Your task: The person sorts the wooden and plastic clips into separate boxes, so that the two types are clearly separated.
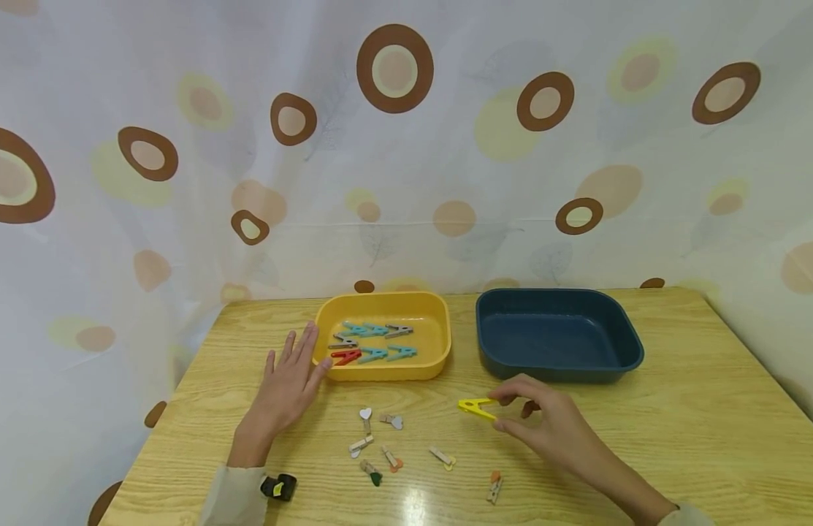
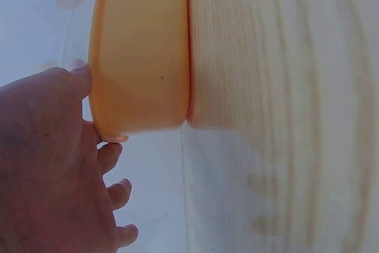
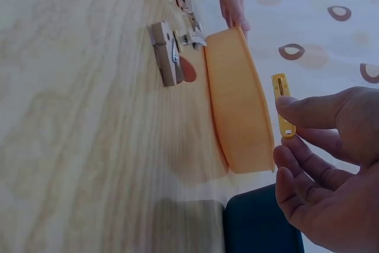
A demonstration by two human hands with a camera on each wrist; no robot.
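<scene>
My right hand (image 1: pixel 544 416) pinches a yellow clothespin (image 1: pixel 476 408) by its handle ends, between thumb and forefinger, just in front of the dark blue tray (image 1: pixel 557 372). In the right wrist view the same yellow clothespin (image 3: pixel 283 105) stands edge-on between the fingertips. My left hand (image 1: pixel 284 387) rests at the left side of the yellow tray (image 1: pixel 386 372), fingers extended, thumb at its front corner. In the left wrist view the thumb and forefinger touch the rim of the yellow tray (image 2: pixel 142 51). Inside that tray lie light blue clothespins (image 1: pixel 373 354), grey ones (image 1: pixel 399 330) and a red one (image 1: pixel 346 356).
Several small wooden clothespins with hearts (image 1: pixel 391 458) lie scattered on the wooden table (image 1: pixel 682 409) in front of the yellow tray. One with an orange heart (image 1: pixel 494 488) lies nearer, below the right hand. A patterned curtain (image 1: pixel 432 161) hangs behind the table.
</scene>
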